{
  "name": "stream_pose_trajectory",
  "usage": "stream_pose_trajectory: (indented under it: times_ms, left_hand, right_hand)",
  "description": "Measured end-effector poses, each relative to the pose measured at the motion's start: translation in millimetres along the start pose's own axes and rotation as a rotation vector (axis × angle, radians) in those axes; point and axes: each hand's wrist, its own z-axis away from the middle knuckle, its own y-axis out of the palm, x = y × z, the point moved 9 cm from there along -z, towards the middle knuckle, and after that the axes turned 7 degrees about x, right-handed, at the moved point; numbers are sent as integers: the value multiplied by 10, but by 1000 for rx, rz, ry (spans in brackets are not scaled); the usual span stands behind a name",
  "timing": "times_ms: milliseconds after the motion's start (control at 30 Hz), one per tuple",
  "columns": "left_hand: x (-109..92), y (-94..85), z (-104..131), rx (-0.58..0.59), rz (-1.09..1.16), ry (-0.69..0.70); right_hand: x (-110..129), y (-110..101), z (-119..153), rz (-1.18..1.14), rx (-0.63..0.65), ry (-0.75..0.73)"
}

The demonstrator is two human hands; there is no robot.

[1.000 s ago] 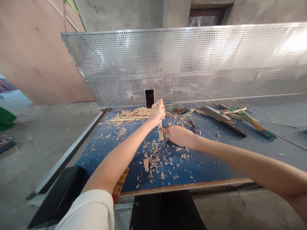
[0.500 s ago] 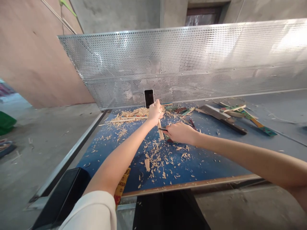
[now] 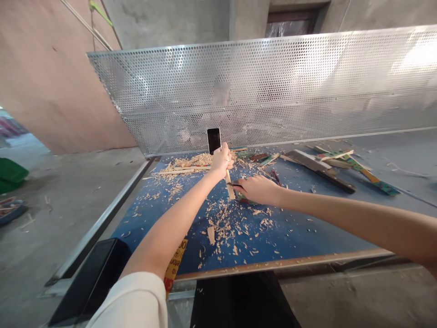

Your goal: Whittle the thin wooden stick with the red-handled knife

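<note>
My left hand [image 3: 222,160] is closed round the upper end of a pale wooden strip [image 3: 230,189], which slants down toward me over the blue tabletop [image 3: 153,223]. In my right hand [image 3: 256,188] is a knife [image 3: 235,183], its dark blade lying across the strip. The fingers wrap round its handle, so most of the handle is hidden. Wood shavings [image 3: 227,225] are scattered beneath and in front of both hands. A phone [image 3: 214,140] stands upright just behind my left hand.
A handsaw [image 3: 317,171] and painted wood strips [image 3: 370,175] lie to the right. More shavings and thin sticks [image 3: 184,170] are heaped at the back left. A perforated metal panel [image 3: 256,91] rises behind the table. A black box-like object [image 3: 92,278] is at the near left.
Both hands keep nearly the same place and hold. The whole view has shifted slightly, with the scene a little further right in the picture.
</note>
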Motion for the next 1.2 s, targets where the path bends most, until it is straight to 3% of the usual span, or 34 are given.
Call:
stream_pose_trajectory:
  times_ms: [167, 400, 567, 667, 900, 1067, 1200]
  left_hand:
    - [-5, 105, -12, 85, -12, 26]
    - [20, -34, -28, -62, 15, 40]
    - [1, -34, -28, -47, -1, 46]
    - [-19, 16, -19, -26, -22, 54]
    - [30, 197, -46, 67, -34, 53]
    - [35, 87, -78, -4, -18, 64]
    - [30, 99, -83, 8, -43, 47]
  right_hand:
    - [-75, -7, -96, -187, 118, -27]
    - [47, 102, 38, -178, 6, 129]
    - [68, 162, 91, -244, 2, 206]
    - [54, 49, 69, -178, 26, 166]
    - [75, -178, -109, -8, 233, -37]
    - [163, -145, 12, -76, 120, 118]
    - [167, 64, 177, -224, 29, 313]
